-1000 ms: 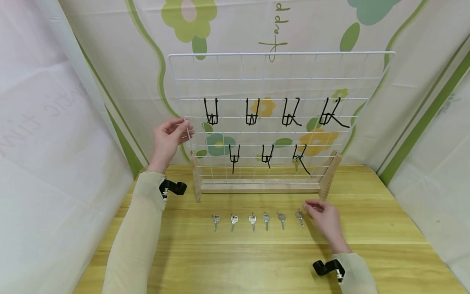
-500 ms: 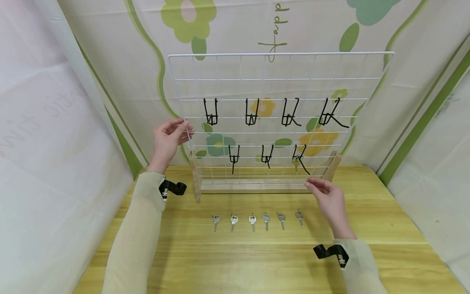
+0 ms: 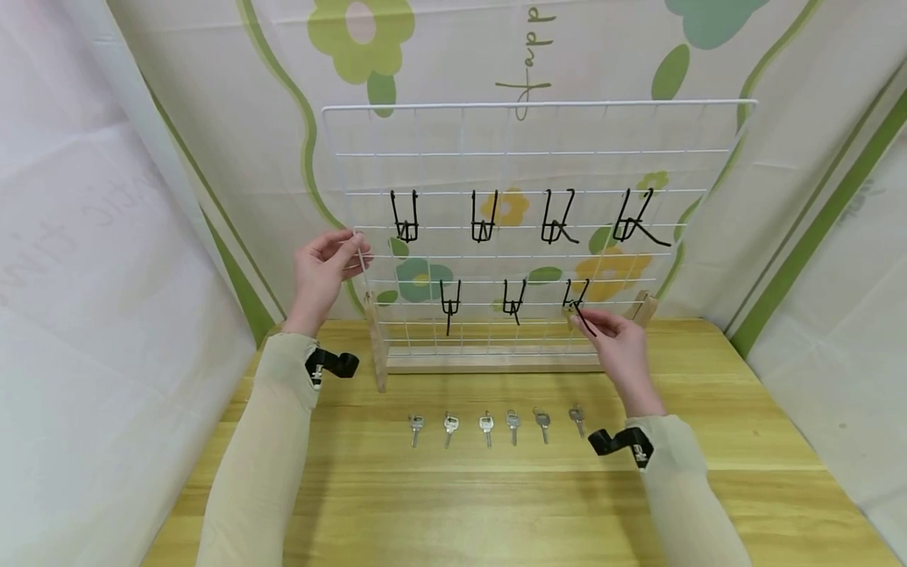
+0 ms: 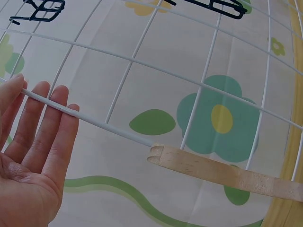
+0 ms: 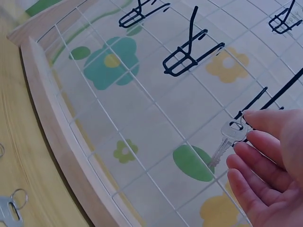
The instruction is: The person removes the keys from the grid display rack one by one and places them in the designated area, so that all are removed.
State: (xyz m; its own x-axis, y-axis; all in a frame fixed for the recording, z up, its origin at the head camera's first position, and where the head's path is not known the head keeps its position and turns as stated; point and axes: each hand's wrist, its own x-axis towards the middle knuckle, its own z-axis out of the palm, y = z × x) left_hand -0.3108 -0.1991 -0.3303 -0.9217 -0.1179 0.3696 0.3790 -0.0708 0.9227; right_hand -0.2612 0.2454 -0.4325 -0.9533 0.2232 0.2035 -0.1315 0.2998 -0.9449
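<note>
At the left side of the white wire grid rack, my left hand grips the edge wire, its thumb on one side and several fingers behind. My right hand is at the lower right black hook. In the right wrist view, my right thumb and forefinger pinch the small ring of a silver key, whose blade points down and left. The key is close against the hook's base; whether its ring encircles the hook's prong cannot be made out.
A row of several loose keys lies on the wooden table before the rack. The rack stands on a wooden base. More black hooks hang in two rows, their prongs jutting forward. Patterned cloth hangs behind.
My right hand has moved up from beside the rightmost loose key to the lower right hook, where it now pinches the key that was hanging there. My left hand has stayed on the rack's edge.
</note>
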